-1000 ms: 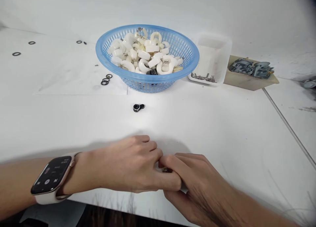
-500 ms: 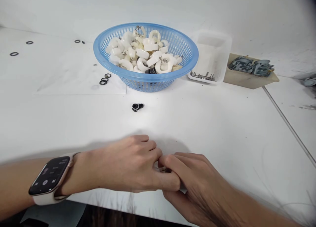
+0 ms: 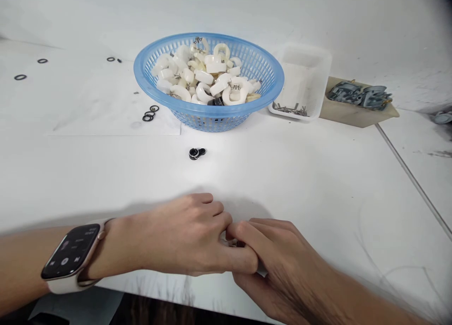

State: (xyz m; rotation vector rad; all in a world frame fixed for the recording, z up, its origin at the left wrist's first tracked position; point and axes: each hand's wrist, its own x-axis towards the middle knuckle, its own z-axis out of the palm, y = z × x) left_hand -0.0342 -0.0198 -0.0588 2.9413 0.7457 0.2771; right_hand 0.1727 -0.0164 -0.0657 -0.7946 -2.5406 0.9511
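Note:
My left hand [image 3: 197,238] and my right hand [image 3: 278,249] meet low over the white table, fingers curled and closed against each other. Between the fingertips a small part [image 3: 231,243] peeks out, pale with a bit of metal and something dark; most of it is hidden, so I cannot tell its kind. A smartwatch [image 3: 72,252] is strapped round my left wrist. Beyond the hands, apart from them, lies a small black piece with a round end and a silvery ring [image 3: 195,153].
A blue plastic basket [image 3: 208,110] holds many white curved plastic pieces with metal clips. Right of it stand a white tray [image 3: 319,80] with thin metal strips and an open box [image 3: 348,115] with grey metal parts. Black rings [image 3: 148,116] lie on a paper sheet [image 3: 88,117] at left.

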